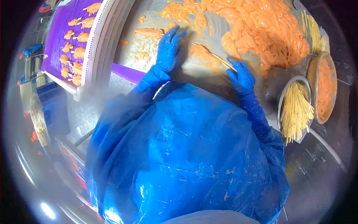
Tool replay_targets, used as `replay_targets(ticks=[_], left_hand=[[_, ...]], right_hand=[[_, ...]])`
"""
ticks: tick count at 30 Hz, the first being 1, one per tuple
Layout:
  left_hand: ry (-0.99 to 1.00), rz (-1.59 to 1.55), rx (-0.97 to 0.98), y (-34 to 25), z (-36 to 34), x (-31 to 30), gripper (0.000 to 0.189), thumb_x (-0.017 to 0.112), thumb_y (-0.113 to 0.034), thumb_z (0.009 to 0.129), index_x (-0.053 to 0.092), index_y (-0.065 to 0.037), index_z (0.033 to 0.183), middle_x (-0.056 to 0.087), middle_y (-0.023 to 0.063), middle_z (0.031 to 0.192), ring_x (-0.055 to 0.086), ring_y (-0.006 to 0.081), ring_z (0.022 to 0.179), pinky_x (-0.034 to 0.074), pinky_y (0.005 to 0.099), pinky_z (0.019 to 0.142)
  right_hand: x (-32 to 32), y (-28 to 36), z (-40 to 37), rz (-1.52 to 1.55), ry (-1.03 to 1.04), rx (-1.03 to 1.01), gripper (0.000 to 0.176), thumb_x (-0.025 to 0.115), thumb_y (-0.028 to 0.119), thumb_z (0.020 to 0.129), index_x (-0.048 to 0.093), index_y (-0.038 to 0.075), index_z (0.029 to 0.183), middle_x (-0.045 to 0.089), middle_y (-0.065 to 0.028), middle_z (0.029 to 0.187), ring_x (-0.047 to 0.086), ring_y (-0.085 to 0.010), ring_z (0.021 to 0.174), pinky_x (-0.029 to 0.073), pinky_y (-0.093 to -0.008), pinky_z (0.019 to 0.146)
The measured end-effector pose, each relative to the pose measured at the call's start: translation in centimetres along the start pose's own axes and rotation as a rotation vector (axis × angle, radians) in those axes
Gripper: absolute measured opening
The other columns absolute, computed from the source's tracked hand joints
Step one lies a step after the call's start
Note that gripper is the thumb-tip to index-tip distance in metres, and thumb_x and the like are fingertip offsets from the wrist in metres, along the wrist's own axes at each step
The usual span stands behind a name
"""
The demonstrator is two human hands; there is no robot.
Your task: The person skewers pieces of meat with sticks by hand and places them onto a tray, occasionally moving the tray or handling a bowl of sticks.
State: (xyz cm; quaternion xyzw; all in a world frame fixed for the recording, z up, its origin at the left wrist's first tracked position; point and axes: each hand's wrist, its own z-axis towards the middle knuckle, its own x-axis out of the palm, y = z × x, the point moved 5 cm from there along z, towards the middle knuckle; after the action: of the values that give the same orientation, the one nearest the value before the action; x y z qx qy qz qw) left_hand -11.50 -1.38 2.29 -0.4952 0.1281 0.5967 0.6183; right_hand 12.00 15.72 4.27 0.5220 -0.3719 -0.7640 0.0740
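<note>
My left hand (pixel 167 52), in a blue glove, rests on the metal table with its fingers stretched out, holding nothing that I can see. Just left of its fingertips lies a strip of orange marinated meat (pixel 148 33). My right hand (pixel 243 77), also gloved in blue, pinches the near end of a bamboo skewer (pixel 222 62). The skewer slants up and left, its far end beside a flat piece of marinated meat (pixel 203 55). Beyond both hands spreads a large heap of the same raw meat (pixel 261 30).
At left, a white-rimmed tray (pixel 97 37) with a purple liner holds rows of skewered meat pieces (pixel 78 52). To the right stand a metal container (pixel 309 87) of bamboo skewers (pixel 296 112) and a bowl (pixel 333 86) of orange marinade. More sticks (pixel 313 33) lie behind.
</note>
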Motion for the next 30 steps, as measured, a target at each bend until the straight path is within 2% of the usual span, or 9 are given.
replay_targets(ticks=[1,5,8,9,10,14,17,24,30], left_hand=[[-0.01,-0.09,0.024,0.3,-1.0,0.5,0.067,0.065,-0.003,0.076,0.047,-0.01,0.139,0.045,0.0206,0.143,0.046,0.0417,0.127,0.037,0.0488,0.107],[0.137,-0.183,0.045,-5.3,-0.4,0.0,0.056,0.059,-0.014,0.089,0.043,-0.008,0.142,0.043,0.0209,0.145,0.039,0.0412,0.135,0.031,0.0477,0.112],[0.245,0.103,0.027,-4.3,-0.9,1.2,0.055,0.057,-0.02,0.091,0.043,-0.008,0.143,0.043,0.022,0.144,0.041,0.0408,0.133,0.033,0.047,0.111],[0.065,0.009,0.02,-3.7,-0.5,0.4,0.051,0.06,-0.02,0.089,0.051,-0.01,0.139,0.049,0.0191,0.141,0.045,0.0392,0.129,0.036,0.0473,0.108],[0.068,0.008,0.023,-3.5,-0.8,0.6,0.051,0.06,-0.02,0.089,0.051,-0.01,0.139,0.049,0.0191,0.141,0.045,0.0392,0.129,0.036,0.0473,0.108],[0.036,-0.241,-0.044,-4.1,1.1,0.2,0.037,0.064,-0.024,0.085,0.065,-0.011,0.12,0.061,0.0164,0.123,0.056,0.0379,0.111,0.043,0.0468,0.097],[0.171,-0.18,-0.014,-1.7,2.2,3.9,0.023,0.07,-0.027,0.079,0.07,-0.007,0.092,0.065,0.0138,0.108,0.057,0.0361,0.1,0.046,0.0458,0.086],[-0.108,-0.13,-0.048,-2.1,2.4,2.6,0.018,0.067,-0.021,0.082,0.069,-0.01,0.096,0.064,0.013,0.101,0.056,0.0345,0.098,0.045,0.0451,0.085],[0.09,-0.198,-0.108,-3.9,0.4,3.9,0.019,0.066,-0.012,0.083,0.069,-0.012,0.102,0.065,0.0136,0.105,0.059,0.0347,0.095,0.047,0.0444,0.084]], right_hand=[[1.3,-1.7,-1.0,0.077,-0.02,0.001,0.026,0.069,0.018,0.086,0.067,0.007,0.109,0.065,-0.0139,0.1,0.064,-0.0295,0.092,0.05,-0.0366,0.081],[1.3,-0.9,-1.1,0.178,-0.025,0.088,0.02,0.068,0.015,0.086,0.067,0.005,0.103,0.065,-0.0146,0.098,0.064,-0.0293,0.09,0.05,-0.0366,0.079],[1.9,-2.5,-1.2,0.164,0.023,0.128,0.014,0.066,0.012,0.087,0.066,0.003,0.097,0.065,-0.0105,0.09,0.063,-0.0222,0.083,0.049,-0.0334,0.076],[2.0,-2.7,-1.3,0.291,0.074,0.214,0.013,0.065,0.012,0.088,0.066,0.002,0.097,0.063,-0.0065,0.086,0.06,-0.0174,0.08,0.048,-0.0309,0.074],[2.2,-3.0,-1.6,0.42,0.128,0.301,0.012,0.064,0.012,0.09,0.067,0.002,0.096,0.061,-0.0026,0.082,0.058,-0.0126,0.078,0.047,-0.0283,0.072],[3.0,-4.5,-1.7,0.533,0.154,0.404,0.015,0.062,0.014,0.093,0.068,0.001,0.097,0.056,0.0032,0.08,0.05,-0.0067,0.077,0.044,-0.0243,0.069],[3.3,-5.1,-1.8,0.634,0.229,0.489,0.017,0.062,0.017,0.094,0.069,0.003,0.101,0.057,0.0047,0.081,0.049,-0.0058,0.074,0.041,-0.0222,0.066],[2.1,-3.2,-1.7,0.889,0.264,0.57,0.021,0.062,0.02,0.094,0.07,0.006,0.107,0.06,0.0046,0.088,0.045,-0.0047,0.07,0.037,-0.0194,0.064],[3.1,-4.6,-2.0,0.812,0.19,0.497,0.018,0.063,0.017,0.093,0.07,0.004,0.105,0.063,0.0034,0.091,0.05,-0.0063,0.075,0.042,-0.0225,0.067]])
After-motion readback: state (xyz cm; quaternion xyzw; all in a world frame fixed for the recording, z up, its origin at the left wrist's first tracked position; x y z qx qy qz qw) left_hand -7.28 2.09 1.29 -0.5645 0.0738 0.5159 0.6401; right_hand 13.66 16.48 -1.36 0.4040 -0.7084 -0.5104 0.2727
